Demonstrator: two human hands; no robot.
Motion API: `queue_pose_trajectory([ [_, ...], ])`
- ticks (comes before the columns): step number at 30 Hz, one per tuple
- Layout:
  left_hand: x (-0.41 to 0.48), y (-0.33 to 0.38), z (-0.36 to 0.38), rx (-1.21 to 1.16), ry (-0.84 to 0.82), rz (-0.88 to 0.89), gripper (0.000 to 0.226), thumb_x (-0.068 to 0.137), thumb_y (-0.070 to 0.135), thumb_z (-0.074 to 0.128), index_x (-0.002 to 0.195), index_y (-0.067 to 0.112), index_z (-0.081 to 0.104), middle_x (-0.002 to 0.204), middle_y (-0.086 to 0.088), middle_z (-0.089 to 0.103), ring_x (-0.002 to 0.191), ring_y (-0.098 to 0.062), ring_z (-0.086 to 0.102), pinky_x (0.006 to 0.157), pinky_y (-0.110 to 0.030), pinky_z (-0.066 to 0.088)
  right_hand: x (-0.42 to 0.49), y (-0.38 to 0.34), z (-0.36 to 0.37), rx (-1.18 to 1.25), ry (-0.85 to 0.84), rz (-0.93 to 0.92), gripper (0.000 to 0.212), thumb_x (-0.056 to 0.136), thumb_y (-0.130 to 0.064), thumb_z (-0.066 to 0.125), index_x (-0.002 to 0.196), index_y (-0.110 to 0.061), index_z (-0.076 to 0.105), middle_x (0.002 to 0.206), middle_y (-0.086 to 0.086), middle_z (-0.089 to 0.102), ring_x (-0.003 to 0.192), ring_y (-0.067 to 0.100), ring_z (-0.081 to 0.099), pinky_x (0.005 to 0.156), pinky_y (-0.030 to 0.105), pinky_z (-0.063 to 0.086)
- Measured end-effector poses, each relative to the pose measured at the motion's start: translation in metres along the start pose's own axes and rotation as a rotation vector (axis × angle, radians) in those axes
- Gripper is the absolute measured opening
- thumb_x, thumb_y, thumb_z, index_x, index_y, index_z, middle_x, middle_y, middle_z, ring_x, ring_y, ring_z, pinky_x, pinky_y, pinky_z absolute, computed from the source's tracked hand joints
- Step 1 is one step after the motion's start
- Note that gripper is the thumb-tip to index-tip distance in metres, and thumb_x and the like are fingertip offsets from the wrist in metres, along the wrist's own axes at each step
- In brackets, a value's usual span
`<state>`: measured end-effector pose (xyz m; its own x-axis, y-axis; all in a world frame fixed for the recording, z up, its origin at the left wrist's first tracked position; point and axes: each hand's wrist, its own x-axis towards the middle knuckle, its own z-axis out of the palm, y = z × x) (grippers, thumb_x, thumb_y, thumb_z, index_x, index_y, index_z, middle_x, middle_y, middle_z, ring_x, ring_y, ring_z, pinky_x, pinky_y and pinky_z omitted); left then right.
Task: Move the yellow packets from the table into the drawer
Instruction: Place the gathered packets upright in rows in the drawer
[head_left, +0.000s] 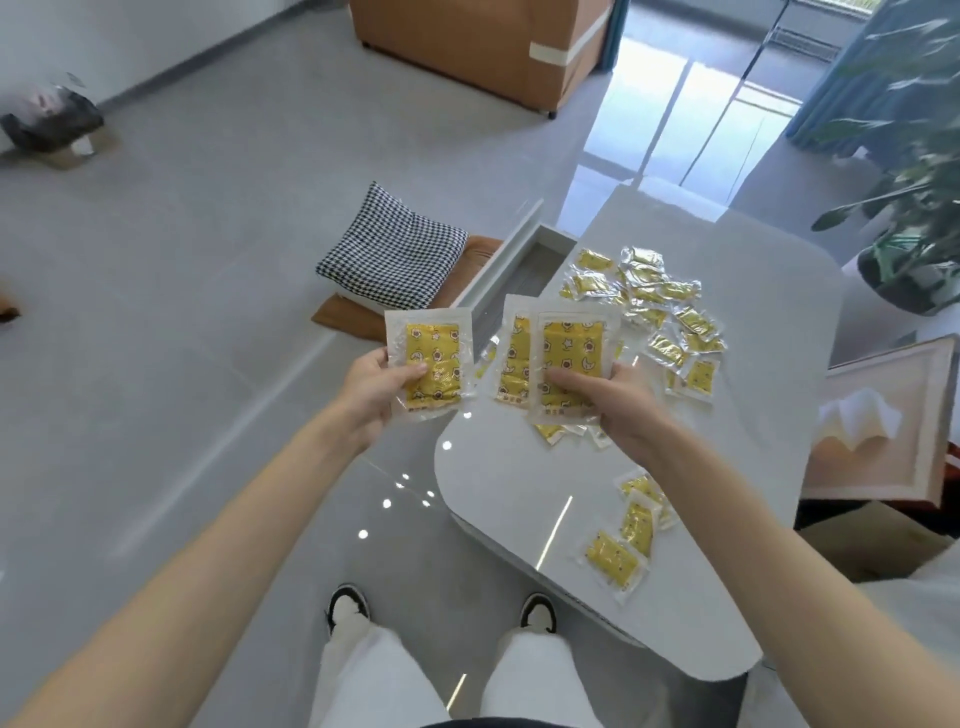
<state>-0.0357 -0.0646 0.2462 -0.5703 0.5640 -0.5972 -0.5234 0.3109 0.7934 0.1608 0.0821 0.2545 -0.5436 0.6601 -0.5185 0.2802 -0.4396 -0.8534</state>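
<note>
Head view shows your left hand (371, 387) pinching one yellow packet (431, 364), and your right hand (618, 402) pinching a fan of packets (569, 364), two or perhaps more, above the surface (727, 467). Carry them level over the open drawer (524, 265) before loosening your fingers. Its inside is mostly hidden. Many loose packets (654, 296) lie on the surface.

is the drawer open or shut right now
Open. The drawer is pulled out from the table's side, its inside partly showing; what it holds, cannot tell.

Person's wearing baggy off-white trousers (527, 675) and black-and-white sneakers (347, 605) with white toes; left hand (371, 389) and right hand (621, 410) are going bare all the way up the forearms (244, 525).
</note>
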Motion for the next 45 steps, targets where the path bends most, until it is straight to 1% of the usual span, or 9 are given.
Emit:
queue_pose_trajectory([
  [4,0.005,0.022,-0.054,-0.008,-0.046,-0.040,0.031,0.088,-0.004,0.058,0.118,0.002,0.056,0.101,-0.010,0.068,0.086,-0.021,0.066,0.065,-0.031,0.059,0.003,-0.001,0.060,0.044,-0.012,0.036,0.027,0.080,-0.006,0.074,0.107,-0.008,0.069,0.103,0.008,0.074,0.092,0.022,0.072,0.078,0.032,0.060],
  [10,0.018,0.061,-0.141,0.095,-0.116,-0.023,0.027,0.089,-0.003,0.058,0.115,0.003,0.056,0.104,-0.011,0.066,0.084,-0.019,0.066,0.074,-0.033,0.056,0.014,-0.008,0.153,0.131,0.031,0.061,0.033,0.080,-0.008,0.074,0.112,-0.007,0.067,0.109,0.010,0.072,0.096,0.024,0.071,0.087,0.039,0.057],
  [18,0.050,0.111,-0.202,0.085,-0.121,-0.023,0.032,0.089,-0.004,0.058,0.120,0.001,0.054,0.107,-0.013,0.065,0.082,-0.018,0.065,0.059,-0.023,0.059,0.034,-0.024,0.224,0.289,0.065,0.115,0.036,0.082,-0.003,0.071,0.117,-0.004,0.064,0.108,0.011,0.072,0.087,0.020,0.073,0.064,0.026,0.060],
  [24,0.111,0.150,-0.209,0.121,-0.145,-0.012,0.027,0.089,-0.005,0.057,0.115,0.001,0.056,0.096,-0.009,0.067,0.081,-0.018,0.065,0.063,-0.025,0.059,0.090,-0.043,0.244,0.278,0.100,0.116,0.036,0.082,-0.004,0.071,0.117,-0.005,0.064,0.109,0.011,0.072,0.095,0.023,0.071,0.073,0.030,0.061],
  [32,0.243,0.227,-0.185,0.243,-0.169,-0.032,0.022,0.088,-0.006,0.057,0.109,0.003,0.058,0.094,-0.009,0.066,0.081,-0.019,0.065,0.069,-0.030,0.057,0.218,-0.084,0.260,0.313,0.198,0.184,0.029,0.081,-0.004,0.072,0.109,-0.003,0.066,0.103,0.013,0.073,0.087,0.022,0.072,0.068,0.029,0.061],
  [36,0.304,0.269,-0.163,0.339,-0.212,-0.057,0.018,0.087,-0.003,0.060,0.101,0.009,0.062,0.100,-0.012,0.068,0.092,-0.027,0.066,0.086,-0.044,0.054,0.278,-0.113,0.264,0.362,0.250,0.212,0.031,0.079,-0.003,0.074,0.109,-0.002,0.066,0.103,0.014,0.073,0.087,0.023,0.072,0.074,0.033,0.059],
  [38,0.333,0.289,-0.152,0.383,-0.236,-0.053,0.017,0.087,-0.001,0.062,0.097,0.012,0.062,0.104,-0.014,0.069,0.098,-0.031,0.066,0.091,-0.047,0.052,0.304,-0.129,0.265,0.384,0.278,0.206,0.033,0.078,-0.002,0.075,0.110,0.000,0.066,0.099,0.013,0.073,0.085,0.023,0.072,0.072,0.033,0.060],
  [41,0.377,0.315,-0.133,0.444,-0.271,-0.067,0.021,0.086,-0.001,0.063,0.105,0.009,0.062,0.107,-0.014,0.068,0.100,-0.031,0.066,0.093,-0.048,0.051,0.337,-0.150,0.262,0.443,0.331,0.212,0.032,0.078,-0.002,0.075,0.109,0.000,0.066,0.092,0.010,0.074,0.075,0.019,0.074,0.060,0.028,0.059],
  [45,0.427,0.340,-0.098,0.538,-0.364,-0.089,0.029,0.087,0.002,0.062,0.115,0.007,0.058,0.108,-0.013,0.067,0.099,-0.029,0.066,0.090,-0.047,0.053,0.368,-0.158,0.254,0.523,0.401,0.225,0.032,0.080,-0.001,0.073,0.111,-0.001,0.065,0.097,0.012,0.073,0.077,0.020,0.073,0.060,0.028,0.059],
])
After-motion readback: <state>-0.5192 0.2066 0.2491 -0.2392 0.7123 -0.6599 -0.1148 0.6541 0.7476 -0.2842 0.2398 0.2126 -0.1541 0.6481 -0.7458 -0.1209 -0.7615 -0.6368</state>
